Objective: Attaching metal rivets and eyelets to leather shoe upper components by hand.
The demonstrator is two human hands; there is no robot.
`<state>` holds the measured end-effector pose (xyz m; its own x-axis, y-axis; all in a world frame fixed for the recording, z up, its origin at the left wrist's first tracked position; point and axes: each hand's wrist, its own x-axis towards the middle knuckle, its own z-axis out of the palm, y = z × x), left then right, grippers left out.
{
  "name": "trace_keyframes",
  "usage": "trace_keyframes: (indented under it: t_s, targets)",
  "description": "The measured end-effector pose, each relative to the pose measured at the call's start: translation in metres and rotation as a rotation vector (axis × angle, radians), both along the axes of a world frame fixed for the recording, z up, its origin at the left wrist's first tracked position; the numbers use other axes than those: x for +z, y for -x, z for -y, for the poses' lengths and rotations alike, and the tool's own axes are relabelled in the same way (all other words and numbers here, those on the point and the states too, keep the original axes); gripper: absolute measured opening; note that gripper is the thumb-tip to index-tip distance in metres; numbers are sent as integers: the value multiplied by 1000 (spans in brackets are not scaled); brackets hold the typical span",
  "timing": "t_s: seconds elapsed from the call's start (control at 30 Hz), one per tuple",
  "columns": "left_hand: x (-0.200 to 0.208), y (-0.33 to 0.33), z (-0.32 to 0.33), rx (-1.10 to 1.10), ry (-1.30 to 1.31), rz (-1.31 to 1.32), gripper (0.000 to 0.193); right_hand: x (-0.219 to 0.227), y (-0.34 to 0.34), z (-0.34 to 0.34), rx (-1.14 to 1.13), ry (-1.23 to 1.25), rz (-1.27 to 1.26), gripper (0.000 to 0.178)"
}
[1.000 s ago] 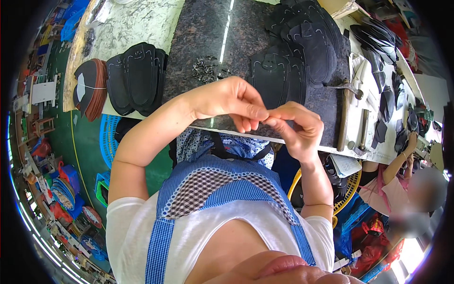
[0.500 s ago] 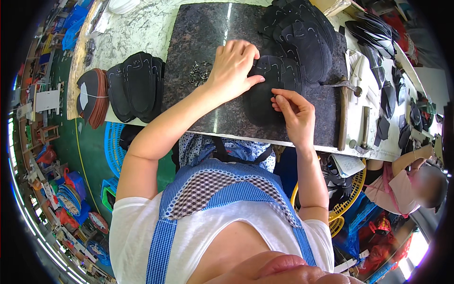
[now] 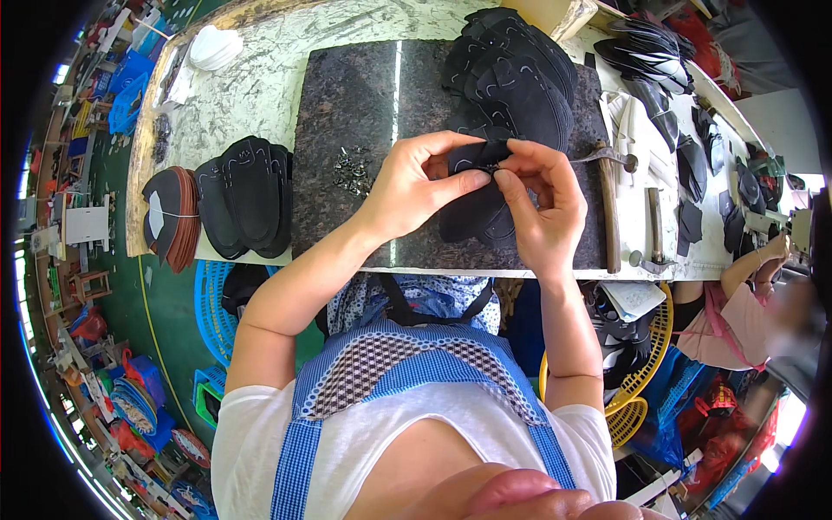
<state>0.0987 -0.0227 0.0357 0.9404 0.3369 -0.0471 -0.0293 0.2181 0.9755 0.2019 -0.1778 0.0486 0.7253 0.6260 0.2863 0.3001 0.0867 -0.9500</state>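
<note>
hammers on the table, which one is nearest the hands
The hammer just right of the right hand, its head at the far end; the other hammer lies farther right, head at the near end.

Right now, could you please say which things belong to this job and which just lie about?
In use, apparently: black piece, between left hand and right hand; metal bits; stone slab.

Lying about, seemingly: brown stack; white stack; blue basket.

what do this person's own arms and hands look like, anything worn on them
The left hand and right hand wear no gloves. The forearms are uncovered, with no watch or bracelet showing. Short white sleeves cover the upper arms.
</note>
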Motion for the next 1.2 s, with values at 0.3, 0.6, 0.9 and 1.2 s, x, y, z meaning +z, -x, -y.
trace_keyframes:
  t_s: [0.3, 0.6, 0.9, 1.2]
  targets:
    - [11, 10, 5, 88, -532, 145, 26, 13, 5, 4, 31, 61, -76, 33]
    - [8, 47, 23, 250, -422, 214, 24, 29, 21, 14, 98, 230, 286, 19]
    - [-3, 78, 19, 338, -570, 268, 19, 19, 29, -7, 418, 271, 89, 8]
    - [10, 144, -6, 300, -536, 175, 16, 22, 61, -48, 711, 184, 330, 22]
